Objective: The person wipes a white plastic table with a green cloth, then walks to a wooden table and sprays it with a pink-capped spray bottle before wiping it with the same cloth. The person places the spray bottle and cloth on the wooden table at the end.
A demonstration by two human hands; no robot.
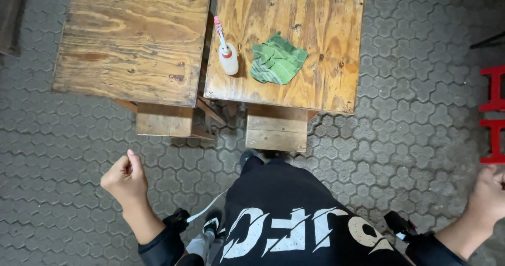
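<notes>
Standing over grey interlocking paving, the person looks down at two plywood worktops set side by side with a narrow gap between them. The left hand (125, 177) hangs in the air above the paving, in front of the near edge of the left worktop (134, 40); its fingers (129, 160) are curled loosely into a fist and hold nothing. The right hand (488, 195) sits at the right border of the view, partly cut off, so whether its fingers are wide or closed cannot be told; nothing shows in it. Both hands are well apart from the worktops.

On the right worktop (310, 19), a small white spray bottle (228, 58) with a pink and white nozzle lies near the left edge, close to the near left corner. Just beside it, toward the middle, rests a crumpled green cloth (276, 63), not touching the bottle. The left worktop carries nothing visible. Wooden bases show beneath the near edges of both. A red frame (494, 113) stands on the paving at the far right. The person wears a black top with white print and dark sleeves.
</notes>
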